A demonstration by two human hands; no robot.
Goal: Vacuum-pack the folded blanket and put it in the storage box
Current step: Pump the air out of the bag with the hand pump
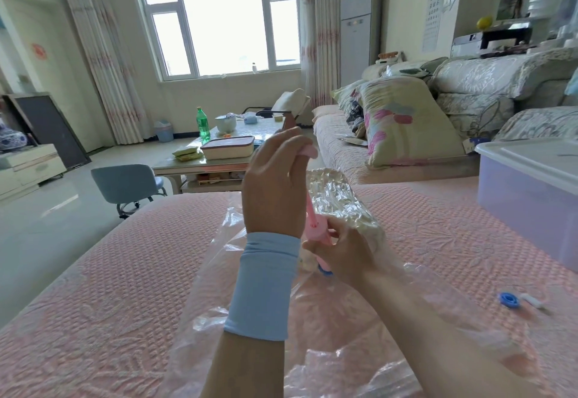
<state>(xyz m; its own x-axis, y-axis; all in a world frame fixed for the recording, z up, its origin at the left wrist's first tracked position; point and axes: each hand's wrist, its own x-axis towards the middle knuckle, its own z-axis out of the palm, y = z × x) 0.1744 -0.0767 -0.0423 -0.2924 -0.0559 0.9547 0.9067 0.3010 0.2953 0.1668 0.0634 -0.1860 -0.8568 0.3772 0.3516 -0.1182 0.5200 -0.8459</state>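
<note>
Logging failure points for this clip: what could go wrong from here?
The right hand alone steadies the pink pump on the bag; as the left hand works the raised handle it may tip off the valve and leak. The loose blue cap on the bedspread could get lost.

Left hand (275, 185) around the handle of a pink pump (315, 229), right hand (341, 253) around its barrel, atop the vacuum bag (312, 319)
</note>
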